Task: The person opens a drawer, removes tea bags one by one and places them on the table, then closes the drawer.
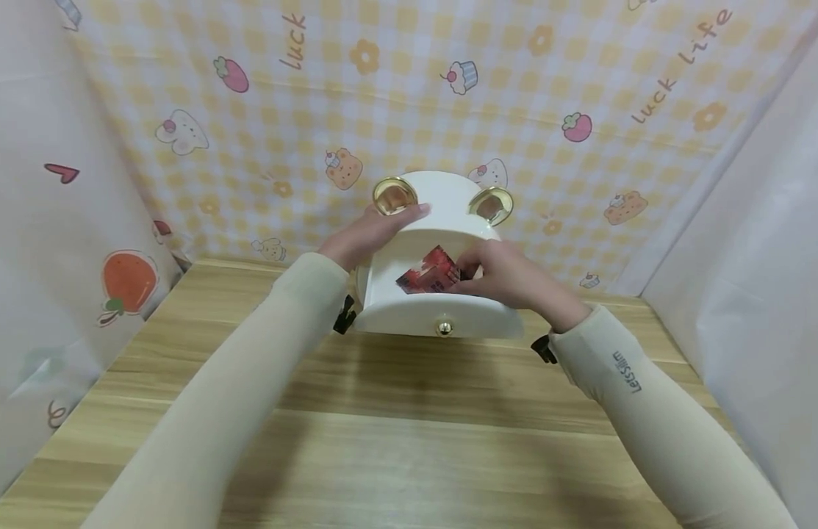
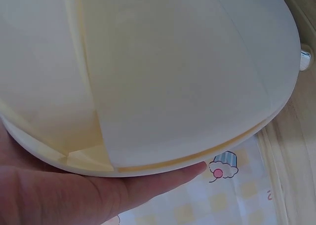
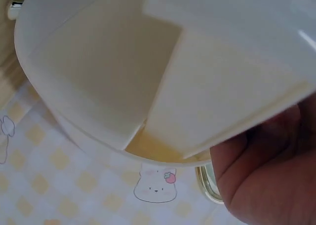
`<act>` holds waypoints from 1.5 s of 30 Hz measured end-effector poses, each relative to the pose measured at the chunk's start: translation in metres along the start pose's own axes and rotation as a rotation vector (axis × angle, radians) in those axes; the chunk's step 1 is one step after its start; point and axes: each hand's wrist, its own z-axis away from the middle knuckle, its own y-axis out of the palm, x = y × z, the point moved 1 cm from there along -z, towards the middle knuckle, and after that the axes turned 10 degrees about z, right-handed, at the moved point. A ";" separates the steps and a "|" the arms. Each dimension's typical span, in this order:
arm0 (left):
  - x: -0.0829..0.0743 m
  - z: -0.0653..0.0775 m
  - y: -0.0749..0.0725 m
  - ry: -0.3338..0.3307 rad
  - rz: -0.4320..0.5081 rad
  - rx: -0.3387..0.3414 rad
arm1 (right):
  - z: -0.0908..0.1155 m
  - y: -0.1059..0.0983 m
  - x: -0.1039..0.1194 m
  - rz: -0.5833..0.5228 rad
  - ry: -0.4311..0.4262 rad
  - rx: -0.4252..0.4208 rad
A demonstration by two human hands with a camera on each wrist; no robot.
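Left hand (image 1: pixel 365 234): fingers straight and together, laid flat along the upper left of the white bear-shaped storage box (image 1: pixel 442 198), fingertips reaching just under its left gold-rimmed ear (image 1: pixel 394 195). The left wrist view confirms an extended finger (image 2: pixel 168 178) lying along the box's curved edge; it presses and steadies, no curl round anything.

The box stands on the wooden surface (image 1: pixel 395 441) against the checked cartoon backdrop (image 1: pixel 514 95), its drawer (image 1: pixel 442 312) pulled out toward the person, small gold knob (image 1: pixel 444 328) at front centre. Judged: glossy moulded plastic, rigid, light, likely to slide on the wood if the drawer is worked without a bracing hand. The smooth dome offers little purchase; a flat palm on top or the knob look like the sound places to take hold.

In the drawer: a small red printed packet (image 1: pixel 430 272), tilted, one corner up. Probably thin card or foil, very light, creasable; best taken by an edge.

Right hand (image 1: pixel 508 275): fingers curled, pinching the packet's right end over the open drawer. The right wrist view shows only drawer walls and a part of the hand (image 3: pixel 269 180); the pinch itself is hidden there.
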 end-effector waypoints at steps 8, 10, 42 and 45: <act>0.003 -0.006 -0.001 -0.004 -0.033 -0.022 | 0.009 -0.011 -0.005 -0.124 -0.033 -0.033; 0.002 -0.006 -0.002 -0.012 -0.027 -0.037 | 0.013 -0.015 -0.006 -0.144 -0.008 -0.033; 0.000 0.003 -0.002 -0.008 -0.200 -0.099 | 0.196 -0.023 -0.067 -0.858 0.285 -0.231; 0.001 0.002 -0.002 0.001 -0.204 -0.103 | 0.220 -0.007 -0.083 -1.002 0.293 -0.188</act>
